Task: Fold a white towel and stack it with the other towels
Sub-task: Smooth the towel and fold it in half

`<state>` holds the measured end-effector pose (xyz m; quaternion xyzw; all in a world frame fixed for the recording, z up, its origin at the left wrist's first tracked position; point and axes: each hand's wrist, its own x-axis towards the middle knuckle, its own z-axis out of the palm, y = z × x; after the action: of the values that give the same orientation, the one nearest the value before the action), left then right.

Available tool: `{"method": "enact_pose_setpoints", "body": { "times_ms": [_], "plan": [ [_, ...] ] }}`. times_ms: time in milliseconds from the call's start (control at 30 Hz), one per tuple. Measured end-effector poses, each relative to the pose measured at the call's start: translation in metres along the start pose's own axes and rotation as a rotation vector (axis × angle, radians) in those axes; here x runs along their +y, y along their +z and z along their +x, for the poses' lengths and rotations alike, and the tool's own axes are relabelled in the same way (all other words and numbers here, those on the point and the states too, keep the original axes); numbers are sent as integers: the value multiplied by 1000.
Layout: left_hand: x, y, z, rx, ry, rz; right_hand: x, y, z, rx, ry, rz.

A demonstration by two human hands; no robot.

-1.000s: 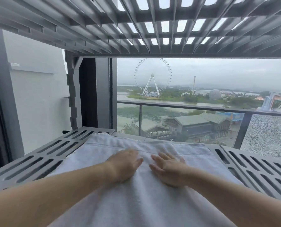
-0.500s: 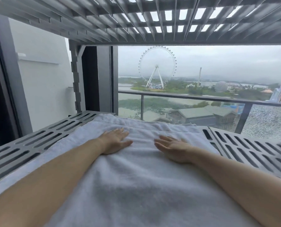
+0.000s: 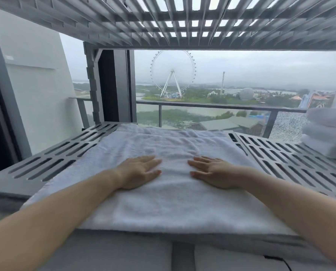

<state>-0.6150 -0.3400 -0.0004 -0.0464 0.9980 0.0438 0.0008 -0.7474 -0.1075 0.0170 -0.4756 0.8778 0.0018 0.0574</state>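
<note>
Both hands have drawn back toward the near edge and spread a little apart since a second ago, when they lay close together farther up the cloth, and a stack of folded towels has come into view at the right. The left hand and right hand now lie palm down on the white towel, fingers extended and flat; neither grip closes on anything, each only pressing the cloth. The towel lies spread over the slatted grey shelf, its far hem near the shelf's back edge and its near edge hanging level with the front lip. It appears already doubled, since a second layer shows along the far hem. Faint ridges remain in the cloth beyond the fingertips. The step in hand looks to be smoothing before the next fold, and it is best done by sweeping the palms outward from the middle toward the side edges, with even, light pressure, so that trapped creases run out rather than bunch. Pressing too hard could drag the top layer off the lower one and skew the hems. Once flat, the corners should be matched before any fold is made, since a crooked fold would sit poorly on the stack, which stands well apart at the right end of the shelf. Beyond the balcony railing a Ferris wheel rises under grey sky.
</note>
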Motion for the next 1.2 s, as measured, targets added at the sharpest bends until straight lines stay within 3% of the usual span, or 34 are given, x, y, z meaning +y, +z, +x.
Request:
{"method": "enact_pose_setpoints", "body": {
  "times_ms": [100,233,467,667,900,1033,1200],
  "plan": [
    [-9,-3,-25,-15,-10,21,-10,3,-18,64,43,46],
    [-11,12,-66,16,52,-19,-34,21,-48,47,-36,61],
    [-29,6,-110,16,-45,41,-34,19,-94,-3,230,3],
    [20,12,-141,89,70,-40,-79,30,-112,57,58,78],
    [37,17,-164,141,153,134,-86,30,-148,273,-23,84],
    [34,15,-166,210,143,129,-90,29,-159,442,26,60],
    [28,13,-171,359,158,122,-89,25,-165,482,143,-68]
  ]
}}
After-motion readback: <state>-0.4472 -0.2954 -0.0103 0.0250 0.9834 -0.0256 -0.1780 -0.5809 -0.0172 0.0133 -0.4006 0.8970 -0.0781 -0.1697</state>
